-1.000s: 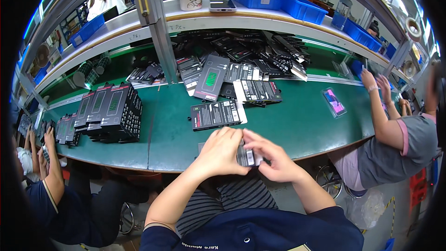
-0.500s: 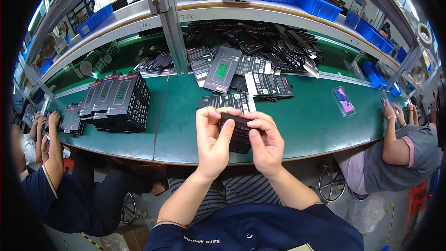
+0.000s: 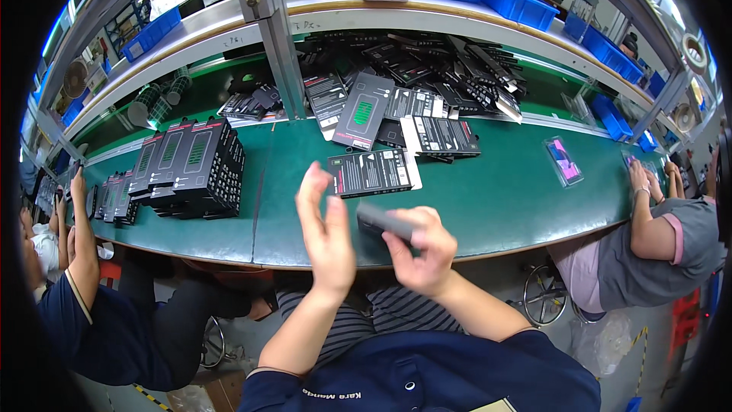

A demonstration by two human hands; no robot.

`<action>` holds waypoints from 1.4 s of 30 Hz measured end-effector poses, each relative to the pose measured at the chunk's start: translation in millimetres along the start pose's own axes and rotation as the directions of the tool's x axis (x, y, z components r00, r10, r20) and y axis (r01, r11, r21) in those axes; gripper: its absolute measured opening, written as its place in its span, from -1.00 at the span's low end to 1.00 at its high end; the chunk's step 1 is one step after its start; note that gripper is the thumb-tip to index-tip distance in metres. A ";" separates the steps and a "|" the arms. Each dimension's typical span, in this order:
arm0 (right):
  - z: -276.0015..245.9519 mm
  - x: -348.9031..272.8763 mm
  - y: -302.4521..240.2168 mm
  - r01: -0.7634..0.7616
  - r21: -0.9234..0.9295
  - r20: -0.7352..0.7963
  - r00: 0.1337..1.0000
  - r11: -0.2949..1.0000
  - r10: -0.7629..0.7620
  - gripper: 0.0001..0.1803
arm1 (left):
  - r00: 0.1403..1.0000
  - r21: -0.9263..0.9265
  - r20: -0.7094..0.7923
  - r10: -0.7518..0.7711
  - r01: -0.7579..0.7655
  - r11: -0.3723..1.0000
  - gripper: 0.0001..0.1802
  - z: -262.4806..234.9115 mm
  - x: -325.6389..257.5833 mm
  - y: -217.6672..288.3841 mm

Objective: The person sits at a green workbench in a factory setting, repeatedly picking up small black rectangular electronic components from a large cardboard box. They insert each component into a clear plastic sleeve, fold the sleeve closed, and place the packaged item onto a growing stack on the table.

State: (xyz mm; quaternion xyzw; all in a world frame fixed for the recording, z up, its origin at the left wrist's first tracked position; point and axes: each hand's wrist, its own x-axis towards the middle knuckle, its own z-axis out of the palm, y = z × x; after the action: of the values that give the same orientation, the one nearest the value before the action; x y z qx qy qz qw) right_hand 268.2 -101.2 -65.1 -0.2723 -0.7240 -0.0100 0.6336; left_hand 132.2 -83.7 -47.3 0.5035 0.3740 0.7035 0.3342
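Note:
My right hand (image 3: pixel 425 253) grips a dark flat box (image 3: pixel 381 219) by one end, above the near part of the table; the box is smeared by motion. To its left, my left hand (image 3: pixel 326 240) is raised with its fingers apart and nothing in it. Just beyond the hands lies a black printed carton (image 3: pixel 372 173) with a white flap at its right end. Behind that, a grey carton with a green pattern (image 3: pixel 364 111) leans on others, and a black carton with a white flap (image 3: pixel 446 137) lies at its right.
Neat stacks of black cartons (image 3: pixel 200 172) stand at the left. A heap of loose cartons (image 3: pixel 427 69) fills the back under a shelf (image 3: pixel 305 21). A clear pack with a pink and purple piece (image 3: pixel 563 160) lies to the right. Co-workers sit on both sides; a metal post (image 3: pixel 278 61) rises behind.
My left hand has let go of the box and moved a little left and open. My right hand keeps the box, now tilted and turned, and has come slightly nearer to me.

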 end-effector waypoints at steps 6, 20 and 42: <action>5.1 10.0 11.1 -0.037 -0.002 0.561 0.827 0.999 0.032 -0.59 | 0.947 0.182 0.199 -0.253 0.218 0.959 -0.21 -60.2 26.7 -6.7; -259.0 -3.2 177.0 -0.179 -0.887 -0.005 0.926 0.426 0.378 -0.69 | 0.482 0.464 0.869 -0.111 -0.718 0.519 -0.35 0.7 -2.0 10.7; -132.0 7.9 32.6 -0.477 -0.352 0.698 0.440 0.805 0.565 -0.51 | 0.491 0.421 0.858 -0.151 -0.504 0.754 -0.13 -0.1 27.9 -11.0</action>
State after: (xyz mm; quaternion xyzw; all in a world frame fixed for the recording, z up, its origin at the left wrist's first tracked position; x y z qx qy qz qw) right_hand 401.5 -118.0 -42.7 -0.4902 -0.8017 0.2666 0.2141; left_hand 125.6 -54.6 -44.0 0.9001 0.3118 0.2250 0.2050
